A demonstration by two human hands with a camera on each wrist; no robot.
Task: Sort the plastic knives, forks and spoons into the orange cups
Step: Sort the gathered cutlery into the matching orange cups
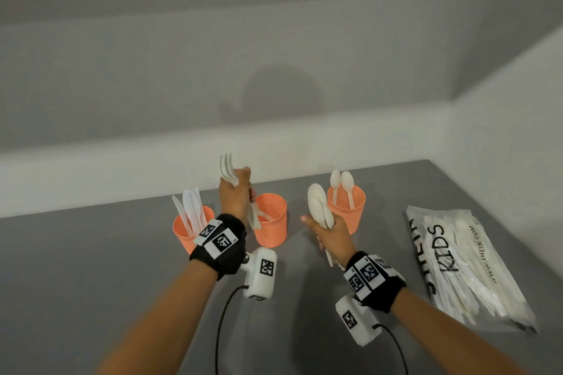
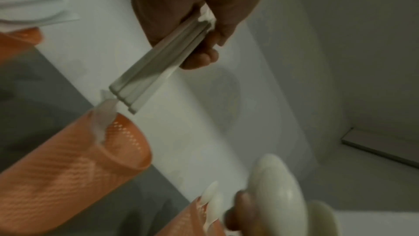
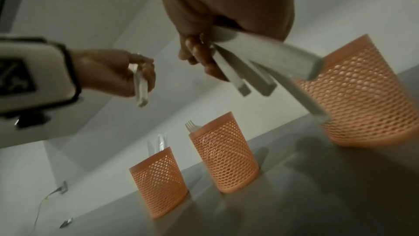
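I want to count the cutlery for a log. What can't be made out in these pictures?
- Forks in the left hand: stacked tight; count unclear, handles blurred in the left wrist view.
- Spoons in the right hand: bowls overlap, grip covers the necks.
- Middle cup: left hand hides part of its contents in the head view.
- Bag: translucent; cutlery inside is indistinct.

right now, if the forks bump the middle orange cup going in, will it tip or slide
Probably slide or tip fairly easily: the middle cup has perforated mesh walls, so it likely weighs little, and holds little that I can see besides a fork. It stands taller than wide on the smooth grey table. The bundled forks in the left hand look light too.
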